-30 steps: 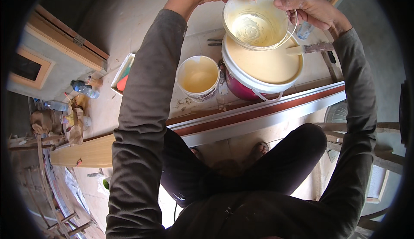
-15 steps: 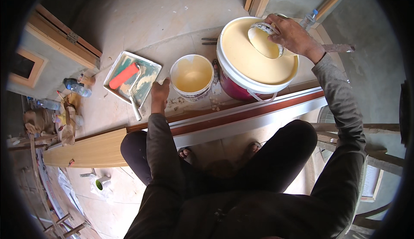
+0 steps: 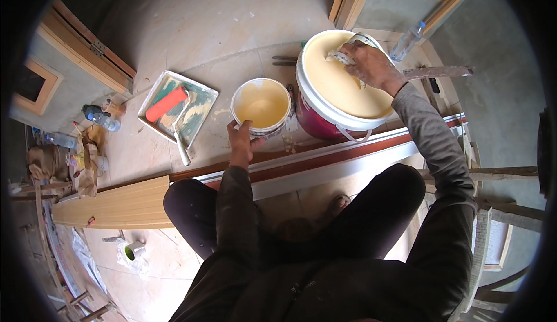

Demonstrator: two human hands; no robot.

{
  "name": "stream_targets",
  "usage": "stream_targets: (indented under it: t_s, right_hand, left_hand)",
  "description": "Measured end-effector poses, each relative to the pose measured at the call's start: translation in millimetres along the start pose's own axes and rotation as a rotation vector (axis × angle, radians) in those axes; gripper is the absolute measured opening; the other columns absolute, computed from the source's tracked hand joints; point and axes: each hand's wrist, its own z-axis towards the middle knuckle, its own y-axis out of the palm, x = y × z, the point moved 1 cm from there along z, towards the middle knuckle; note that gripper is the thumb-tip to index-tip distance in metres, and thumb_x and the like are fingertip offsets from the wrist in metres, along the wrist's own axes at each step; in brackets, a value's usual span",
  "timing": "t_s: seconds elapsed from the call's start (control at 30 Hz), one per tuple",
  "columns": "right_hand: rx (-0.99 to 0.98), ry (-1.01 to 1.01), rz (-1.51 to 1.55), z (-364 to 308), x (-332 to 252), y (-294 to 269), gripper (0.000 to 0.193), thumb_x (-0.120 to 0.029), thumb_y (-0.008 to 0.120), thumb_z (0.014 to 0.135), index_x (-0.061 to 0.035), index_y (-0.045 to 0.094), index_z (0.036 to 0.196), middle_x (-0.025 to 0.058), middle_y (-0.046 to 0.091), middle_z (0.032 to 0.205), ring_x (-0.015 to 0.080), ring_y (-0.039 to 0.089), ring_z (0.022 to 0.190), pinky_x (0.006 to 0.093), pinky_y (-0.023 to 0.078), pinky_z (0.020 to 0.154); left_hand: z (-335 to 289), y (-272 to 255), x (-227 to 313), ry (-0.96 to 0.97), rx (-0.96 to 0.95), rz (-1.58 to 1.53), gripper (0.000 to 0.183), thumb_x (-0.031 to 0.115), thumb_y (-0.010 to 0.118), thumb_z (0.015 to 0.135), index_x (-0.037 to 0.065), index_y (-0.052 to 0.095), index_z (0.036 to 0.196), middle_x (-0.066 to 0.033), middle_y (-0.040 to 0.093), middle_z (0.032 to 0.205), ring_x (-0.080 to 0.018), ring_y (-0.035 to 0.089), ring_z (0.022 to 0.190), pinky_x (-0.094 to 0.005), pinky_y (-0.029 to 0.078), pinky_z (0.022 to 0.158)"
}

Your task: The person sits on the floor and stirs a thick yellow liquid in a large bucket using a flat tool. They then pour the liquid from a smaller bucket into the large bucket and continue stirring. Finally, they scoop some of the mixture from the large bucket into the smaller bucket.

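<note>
My right hand (image 3: 376,69) is closed on a small paint-smeared tub (image 3: 341,58), tipped into the cream paint (image 3: 325,81) of a big bucket. That bucket (image 3: 313,113) has a white rim and a dark red wall, and the paint stands close to its brim. The hand hides much of the tub. To its left stands a smaller white bucket (image 3: 279,127) with some cream paint in the bottom. My left hand (image 3: 241,143) grips its near left rim, with the fingertips at the edge.
A paint tray (image 3: 201,99) with an orange-red roller (image 3: 167,105) lies at left. A clear bottle (image 3: 409,42) and a flat wooden stick (image 3: 441,72) are beyond the big bucket. A white-and-brown long profile (image 3: 325,160) crosses before my knees; a wooden panel (image 3: 116,203) lies left.
My left hand has moved right and taken hold of the small bucket's rim. My right hand has shifted left and tilted the tub in the paint. The big bucket now leans slightly.
</note>
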Motion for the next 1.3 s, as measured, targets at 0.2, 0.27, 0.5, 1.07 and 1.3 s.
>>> stream_targets:
  t_s: [0.2,0.27,0.5,1.07,1.3]
  right_hand:
    - [0.033,0.062,0.052,10,1,-1,0.042,-0.017,0.070,0.081,-0.0022,0.063,0.120,0.0233,0.069,0.108,0.0361,0.068,0.099,0.0447,0.052,0.091]
    - [0.032,0.097,0.133,14,4,-1,0.042,-0.017,0.070,0.081,-0.0018,0.063,0.120,0.0237,0.068,0.108,0.0359,0.068,0.102,0.0441,0.051,0.093]
    - [0.078,0.225,0.380,11,16,-1,0.040,-0.016,0.068,0.082,0.0006,0.063,0.119,0.0242,0.069,0.104,0.0377,0.067,0.100,0.0434,0.050,0.091]
    - [0.267,0.424,1.317,-26,64,-34,0.018,-0.017,0.066,0.090,-0.0015,0.062,0.098,0.0018,0.060,0.082,0.0063,0.059,0.066,0.0188,0.051,0.055]
    - [0.307,0.292,1.333,-21,49,-71,0.018,-0.020,0.072,0.093,-0.0050,0.063,0.100,-0.0038,0.058,0.071,0.0012,0.054,0.058,0.0146,0.044,0.051]
  left_hand:
    - [8,-5,2,0.024,0.050,-0.041,0.059,0.010,0.070,0.082,0.002,0.034,0.128,-0.0243,0.043,0.132,-0.0395,0.062,0.104,-0.0472,0.066,0.068]
    - [11,-7,4,0.030,-0.012,-0.050,0.052,0.009,0.068,0.081,0.000,0.037,0.122,-0.0239,0.045,0.128,-0.0385,0.063,0.102,-0.0463,0.067,0.067]
    - [-24,-12,62,0.300,0.096,0.211,0.025,0.011,0.065,0.081,-0.002,0.049,0.096,-0.0183,0.056,0.100,-0.0293,0.063,0.077,-0.0395,0.065,0.056]
    - [-96,34,220,0.876,0.230,0.822,0.038,0.032,0.062,0.080,-0.004,0.054,0.074,-0.0203,0.062,0.070,-0.0303,0.059,0.063,-0.0409,0.050,0.068]
    - [-101,61,206,0.836,0.134,0.718,0.037,0.032,0.061,0.080,-0.003,0.052,0.070,-0.0153,0.059,0.065,-0.0238,0.054,0.061,-0.0373,0.049,0.065]
